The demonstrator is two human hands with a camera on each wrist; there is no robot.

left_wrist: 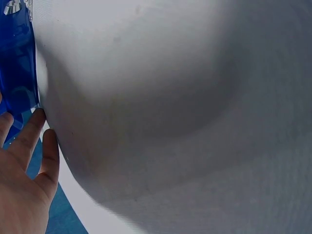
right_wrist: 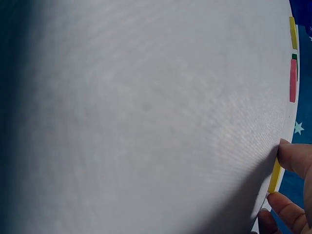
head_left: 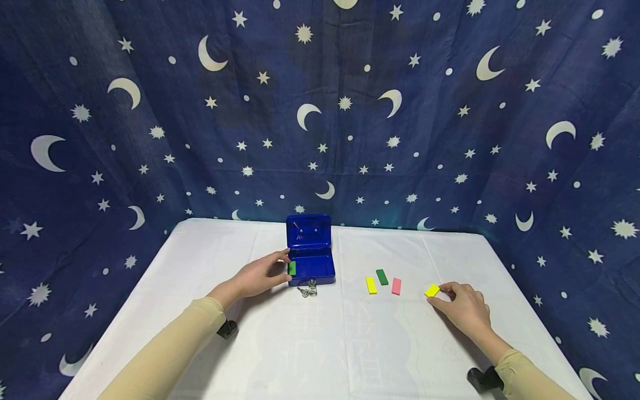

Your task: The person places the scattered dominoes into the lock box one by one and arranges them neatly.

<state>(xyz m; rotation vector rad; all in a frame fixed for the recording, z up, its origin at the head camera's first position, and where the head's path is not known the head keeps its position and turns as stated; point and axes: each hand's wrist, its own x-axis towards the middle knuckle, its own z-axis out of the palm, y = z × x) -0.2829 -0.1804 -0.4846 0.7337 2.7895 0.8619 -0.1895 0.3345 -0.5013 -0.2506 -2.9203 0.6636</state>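
My left hand (head_left: 261, 273) is at the left side of an open blue metal box (head_left: 326, 279). Its fingertips and thumb meet the two ends of a green block (head_left: 292, 269), which overlaps the box's left inner edge. In the left wrist view the fingers (left_wrist: 30, 130) reach toward the blue box, and the green block is out of sight. To the right, my right hand (head_left: 466, 309) pinches a yellow block (head_left: 432, 290) by its ends, between thumb and fingertip. The right wrist view shows that yellow block (right_wrist: 275, 176) edge-on, close over the white cloth.
Between the hands lie another yellow block (head_left: 371, 285), a dark green block (head_left: 382, 277) and a pink block (head_left: 396, 286). Small keys (head_left: 303, 292) lie by the box's front latch (head_left: 312, 288). A star-patterned curtain (head_left: 345, 139) hangs behind the white table (head_left: 320, 344).
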